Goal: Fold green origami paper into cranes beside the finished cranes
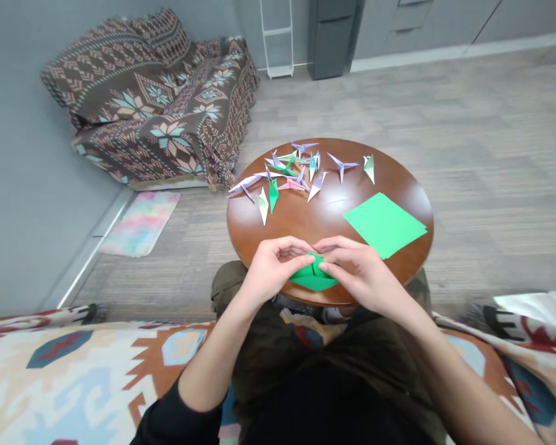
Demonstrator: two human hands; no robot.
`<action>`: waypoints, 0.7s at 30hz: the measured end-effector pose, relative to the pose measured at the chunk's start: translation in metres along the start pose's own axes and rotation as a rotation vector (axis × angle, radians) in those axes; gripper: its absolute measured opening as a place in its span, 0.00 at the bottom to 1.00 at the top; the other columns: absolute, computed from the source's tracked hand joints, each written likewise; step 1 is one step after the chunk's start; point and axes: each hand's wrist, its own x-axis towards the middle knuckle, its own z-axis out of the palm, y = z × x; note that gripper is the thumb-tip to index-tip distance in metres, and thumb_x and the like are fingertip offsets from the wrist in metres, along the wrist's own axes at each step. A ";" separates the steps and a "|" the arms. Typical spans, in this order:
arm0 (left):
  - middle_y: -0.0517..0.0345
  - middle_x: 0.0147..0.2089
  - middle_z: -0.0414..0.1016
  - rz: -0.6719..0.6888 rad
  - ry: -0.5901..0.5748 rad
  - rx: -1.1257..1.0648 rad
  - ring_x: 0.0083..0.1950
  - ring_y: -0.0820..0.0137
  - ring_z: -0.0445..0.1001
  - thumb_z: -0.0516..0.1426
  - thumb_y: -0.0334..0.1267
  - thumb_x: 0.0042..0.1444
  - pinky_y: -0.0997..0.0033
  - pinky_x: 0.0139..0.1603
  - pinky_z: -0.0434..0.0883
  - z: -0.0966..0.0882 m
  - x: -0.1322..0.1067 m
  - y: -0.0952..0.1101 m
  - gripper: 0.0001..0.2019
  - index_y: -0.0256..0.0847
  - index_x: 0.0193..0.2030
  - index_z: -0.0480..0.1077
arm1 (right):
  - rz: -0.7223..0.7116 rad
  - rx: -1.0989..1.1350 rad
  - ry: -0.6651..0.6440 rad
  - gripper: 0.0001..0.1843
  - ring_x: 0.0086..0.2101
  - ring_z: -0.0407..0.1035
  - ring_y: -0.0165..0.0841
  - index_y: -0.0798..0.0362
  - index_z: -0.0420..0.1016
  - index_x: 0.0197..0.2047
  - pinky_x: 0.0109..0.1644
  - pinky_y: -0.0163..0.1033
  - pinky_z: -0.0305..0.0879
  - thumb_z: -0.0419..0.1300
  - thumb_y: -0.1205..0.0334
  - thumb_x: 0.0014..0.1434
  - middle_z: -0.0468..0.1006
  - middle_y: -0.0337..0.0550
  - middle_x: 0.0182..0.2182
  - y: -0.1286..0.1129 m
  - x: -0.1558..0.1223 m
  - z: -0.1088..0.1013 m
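Both hands meet over the near edge of a small round wooden table [398, 179]. My left hand [271, 266] and my right hand [359, 275] pinch a partly folded piece of green paper [312, 278] between their fingertips, and the paper rests on the table. A flat green square sheet [384, 224] lies just beyond my right hand. Several folded paper cranes [296, 170] in purple, green, white and pink are scattered across the far half of the table.
A sofa with a patterned brown throw [162, 99] stands at the back left, a pastel mat [141, 221] in front of it. I sit on a patterned covering [74, 371]. White paper [537, 304] lies at my right. Grey cabinets line the far wall.
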 end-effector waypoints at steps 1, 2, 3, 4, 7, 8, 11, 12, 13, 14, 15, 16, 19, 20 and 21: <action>0.53 0.34 0.85 -0.009 0.006 -0.001 0.35 0.67 0.82 0.73 0.39 0.47 0.71 0.42 0.77 0.000 0.000 0.000 0.12 0.36 0.35 0.82 | -0.002 -0.002 -0.002 0.08 0.48 0.78 0.41 0.51 0.82 0.36 0.55 0.47 0.72 0.62 0.67 0.67 0.82 0.50 0.48 0.000 0.000 0.000; 0.53 0.34 0.85 -0.019 0.014 0.002 0.35 0.67 0.82 0.74 0.40 0.46 0.70 0.42 0.77 0.001 0.000 0.000 0.12 0.36 0.34 0.83 | -0.005 -0.004 -0.003 0.08 0.47 0.79 0.41 0.51 0.82 0.35 0.53 0.46 0.72 0.63 0.67 0.67 0.82 0.49 0.47 0.000 0.000 0.000; 0.53 0.33 0.85 -0.028 0.021 0.008 0.34 0.67 0.81 0.74 0.41 0.45 0.70 0.40 0.77 0.001 0.000 0.001 0.12 0.36 0.33 0.83 | -0.006 -0.007 -0.002 0.08 0.46 0.79 0.40 0.51 0.82 0.35 0.52 0.46 0.72 0.63 0.67 0.67 0.83 0.49 0.46 0.000 0.000 0.000; 0.54 0.31 0.84 -0.037 0.024 0.017 0.32 0.67 0.81 0.74 0.41 0.45 0.71 0.39 0.77 0.002 0.000 0.000 0.12 0.36 0.32 0.83 | -0.005 -0.012 0.000 0.08 0.44 0.78 0.40 0.50 0.82 0.35 0.50 0.45 0.72 0.63 0.66 0.67 0.83 0.48 0.45 0.000 0.000 -0.001; 0.55 0.29 0.83 -0.050 0.006 0.033 0.30 0.69 0.78 0.74 0.42 0.44 0.72 0.36 0.74 0.002 0.001 0.000 0.12 0.36 0.31 0.83 | 0.014 -0.027 -0.008 0.09 0.40 0.78 0.38 0.51 0.81 0.33 0.47 0.44 0.72 0.63 0.66 0.66 0.82 0.46 0.41 -0.001 -0.001 -0.001; 0.55 0.29 0.83 -0.049 -0.002 0.036 0.29 0.70 0.78 0.74 0.42 0.44 0.73 0.35 0.74 0.002 0.001 0.000 0.12 0.36 0.30 0.83 | 0.023 -0.029 -0.015 0.10 0.39 0.78 0.38 0.51 0.81 0.33 0.46 0.44 0.71 0.62 0.66 0.66 0.82 0.46 0.40 -0.002 -0.001 -0.001; 0.55 0.28 0.82 -0.028 -0.001 0.055 0.29 0.70 0.76 0.74 0.43 0.45 0.72 0.34 0.72 0.004 0.000 0.001 0.12 0.35 0.29 0.82 | 0.043 -0.026 -0.026 0.10 0.39 0.78 0.38 0.50 0.80 0.32 0.47 0.44 0.71 0.63 0.66 0.66 0.83 0.45 0.39 -0.002 0.000 0.001; 0.55 0.27 0.82 -0.018 0.003 0.064 0.29 0.70 0.76 0.74 0.43 0.45 0.72 0.33 0.72 0.004 0.000 0.001 0.13 0.35 0.29 0.82 | 0.046 -0.019 -0.019 0.09 0.39 0.78 0.38 0.50 0.79 0.32 0.47 0.44 0.71 0.63 0.66 0.66 0.83 0.45 0.39 -0.003 0.000 0.001; 0.55 0.27 0.81 -0.008 0.007 0.073 0.29 0.70 0.76 0.74 0.43 0.45 0.73 0.33 0.71 0.005 -0.001 0.002 0.13 0.35 0.29 0.82 | 0.046 -0.010 -0.007 0.08 0.39 0.78 0.38 0.50 0.79 0.32 0.46 0.44 0.71 0.64 0.66 0.65 0.83 0.45 0.39 -0.003 0.000 0.002; 0.55 0.27 0.81 -0.002 0.011 0.082 0.29 0.70 0.76 0.74 0.43 0.45 0.73 0.32 0.71 0.005 -0.001 0.002 0.13 0.35 0.29 0.82 | 0.042 0.001 0.007 0.08 0.39 0.78 0.38 0.50 0.79 0.32 0.46 0.43 0.71 0.65 0.66 0.65 0.84 0.45 0.39 -0.003 0.000 0.002; 0.54 0.27 0.81 0.002 0.016 0.087 0.28 0.70 0.76 0.74 0.44 0.45 0.72 0.32 0.71 0.006 -0.001 0.002 0.13 0.35 0.29 0.82 | 0.035 0.012 0.020 0.08 0.39 0.78 0.38 0.50 0.78 0.32 0.45 0.43 0.71 0.65 0.66 0.64 0.84 0.45 0.38 -0.003 0.001 0.003; 0.54 0.27 0.82 0.004 0.019 0.090 0.29 0.69 0.76 0.74 0.44 0.46 0.72 0.33 0.71 0.006 -0.001 0.002 0.13 0.35 0.29 0.82 | 0.027 0.022 0.031 0.08 0.38 0.78 0.37 0.50 0.78 0.32 0.45 0.43 0.71 0.66 0.66 0.64 0.84 0.45 0.38 -0.002 0.001 0.003; 0.54 0.28 0.83 0.007 0.012 0.084 0.30 0.69 0.77 0.73 0.43 0.47 0.72 0.35 0.72 0.006 0.000 0.002 0.12 0.36 0.29 0.83 | 0.024 0.044 0.052 0.08 0.38 0.78 0.36 0.51 0.79 0.32 0.45 0.42 0.71 0.65 0.67 0.65 0.84 0.44 0.36 -0.001 0.002 0.003; 0.54 0.29 0.83 0.006 0.004 0.079 0.30 0.69 0.77 0.73 0.43 0.47 0.72 0.36 0.73 0.006 0.000 0.001 0.12 0.36 0.30 0.83 | 0.033 0.051 0.054 0.08 0.38 0.78 0.36 0.51 0.80 0.32 0.44 0.41 0.71 0.65 0.67 0.65 0.84 0.44 0.36 -0.001 0.002 0.003; 0.54 0.30 0.83 0.003 -0.005 0.074 0.31 0.69 0.78 0.73 0.43 0.47 0.72 0.37 0.74 0.006 0.000 0.001 0.12 0.36 0.31 0.84 | 0.044 0.058 0.055 0.08 0.38 0.78 0.36 0.50 0.80 0.32 0.44 0.41 0.71 0.65 0.67 0.65 0.84 0.44 0.36 -0.001 0.002 0.003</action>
